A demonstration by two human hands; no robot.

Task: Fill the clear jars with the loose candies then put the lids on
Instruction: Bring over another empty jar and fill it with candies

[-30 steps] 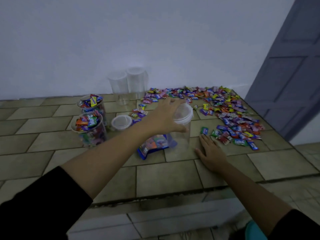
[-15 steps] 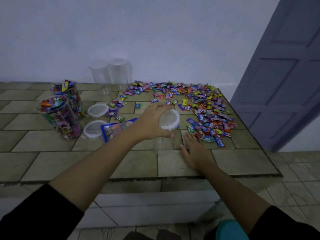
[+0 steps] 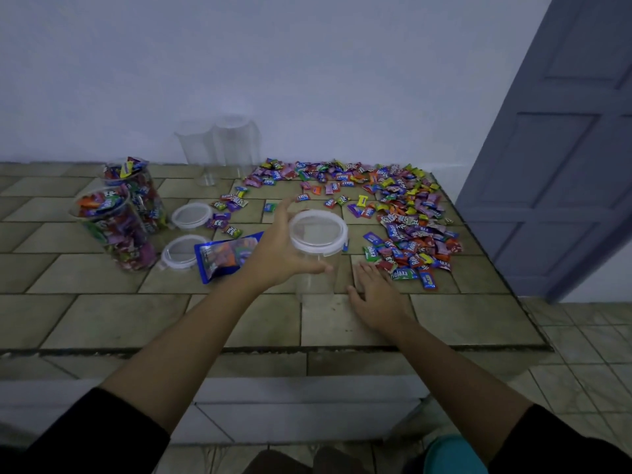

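My left hand (image 3: 278,249) grips an empty clear jar (image 3: 316,268) just under its white-rimmed lid (image 3: 318,231); the jar stands upright on the tiled counter (image 3: 102,313). My right hand (image 3: 374,292) lies flat and open on the counter right of the jar, fingertips at the edge of the spread of loose wrapped candies (image 3: 400,213). Two clear jars full of candies (image 3: 118,227) stand at the left without lids. Two loose lids (image 3: 192,215) (image 3: 179,252) lie beside them. Two more empty jars (image 3: 219,145) stand at the back by the wall.
A blue candy bag (image 3: 225,256) lies flat just left of my left hand. The counter's front edge (image 3: 273,350) drops to a tiled floor. A grey-blue door (image 3: 567,148) stands at the right, past the counter's right edge.
The view has swung so the counter sits lower and further right. My left hand stays on the lidded jar and my right hand remains flat beside it.
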